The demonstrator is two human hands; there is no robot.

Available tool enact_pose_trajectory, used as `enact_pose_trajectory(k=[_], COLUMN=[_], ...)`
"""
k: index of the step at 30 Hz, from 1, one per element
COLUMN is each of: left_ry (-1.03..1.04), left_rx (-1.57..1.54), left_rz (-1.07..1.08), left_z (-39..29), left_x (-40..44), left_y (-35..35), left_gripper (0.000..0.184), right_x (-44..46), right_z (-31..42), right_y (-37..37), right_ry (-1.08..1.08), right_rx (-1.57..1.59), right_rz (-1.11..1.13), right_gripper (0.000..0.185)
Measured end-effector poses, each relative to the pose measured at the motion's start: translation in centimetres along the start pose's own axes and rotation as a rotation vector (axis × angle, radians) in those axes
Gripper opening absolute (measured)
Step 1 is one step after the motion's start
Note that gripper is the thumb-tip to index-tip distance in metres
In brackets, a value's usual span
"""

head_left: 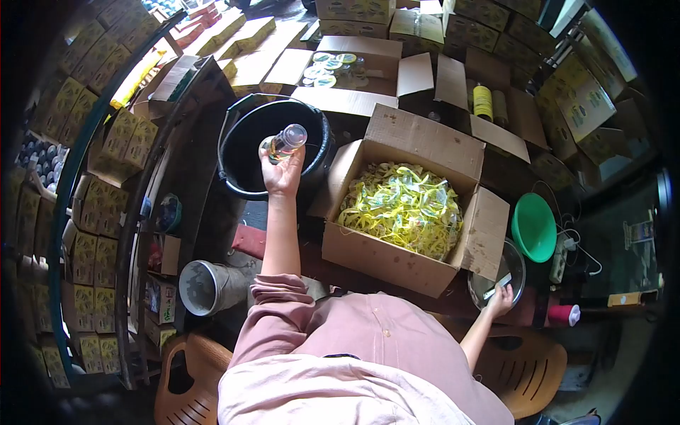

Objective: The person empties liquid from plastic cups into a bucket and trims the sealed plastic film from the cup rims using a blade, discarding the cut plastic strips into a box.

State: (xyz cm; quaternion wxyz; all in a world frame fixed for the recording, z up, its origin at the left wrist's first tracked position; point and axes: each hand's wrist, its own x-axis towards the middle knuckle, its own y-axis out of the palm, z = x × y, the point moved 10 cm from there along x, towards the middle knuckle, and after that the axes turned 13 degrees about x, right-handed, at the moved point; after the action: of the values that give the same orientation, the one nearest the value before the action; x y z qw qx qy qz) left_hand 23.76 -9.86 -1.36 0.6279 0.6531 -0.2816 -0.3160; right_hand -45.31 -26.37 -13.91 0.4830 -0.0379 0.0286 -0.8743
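Observation:
My left hand (283,171) is wrapped round a clear bottle (289,140), held above the opening of a black bucket (324,145). At the right, my right hand (501,300) is closed on a small whitish piece (497,285) over a round metal bowl (516,263). What exactly the piece is, I cannot tell. Between my hands stands an open cardboard box (382,256); yellow and clear plastic labels (404,205) fill it.
A green bowl (534,227) and a pink spool (564,315) are at the right. Behind are open cartons (347,100), one with yellow-lidded items. A grey bucket (205,287) stands left; orange chairs (185,379) flank me.

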Motion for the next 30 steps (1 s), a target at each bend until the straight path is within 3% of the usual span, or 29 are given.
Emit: enact_pose_trajectory(k=[3,7,11,13,17,20,30], left_ry=[-0.082,0.004,-0.107,-0.11,-0.162,-0.083,0.094], left_rx=[-0.034,-0.177,-0.294,-0.159,-0.083,0.185,0.83], left_rz=[-0.021,-0.092,0.03,0.01,0.059,0.135,0.119], left_z=[1.1,0.6,2.5,3.4,4.2,4.0,5.3], left_x=[-1.1,-1.9,-2.5,-2.9,-3.6,-4.6,-7.7], left_y=[0.4,-0.4,0.7,1.2,2.9,4.2,5.7], left_gripper=[0.04,0.044,0.04,0.039,0.037,0.034,0.036], right_x=[-1.2,0.2,-0.1,-0.3,-1.2,-0.2,1.3], right_z=[0.1,-4.9,-5.2,-5.5,-6.5,-6.6,-7.0], right_y=[-0.1,1.7,4.3,5.8,6.1,8.5,12.0], right_ry=[0.093,0.212,0.334,0.388,0.49,0.484,0.385], right_rx=[-0.049,0.216,0.195,0.249,0.248,0.279,0.299], right_rz=[0.009,0.154,0.347,0.383,0.121,0.051,0.166], right_gripper=[0.041,0.043,0.047,0.041,0.032,0.031,0.029])
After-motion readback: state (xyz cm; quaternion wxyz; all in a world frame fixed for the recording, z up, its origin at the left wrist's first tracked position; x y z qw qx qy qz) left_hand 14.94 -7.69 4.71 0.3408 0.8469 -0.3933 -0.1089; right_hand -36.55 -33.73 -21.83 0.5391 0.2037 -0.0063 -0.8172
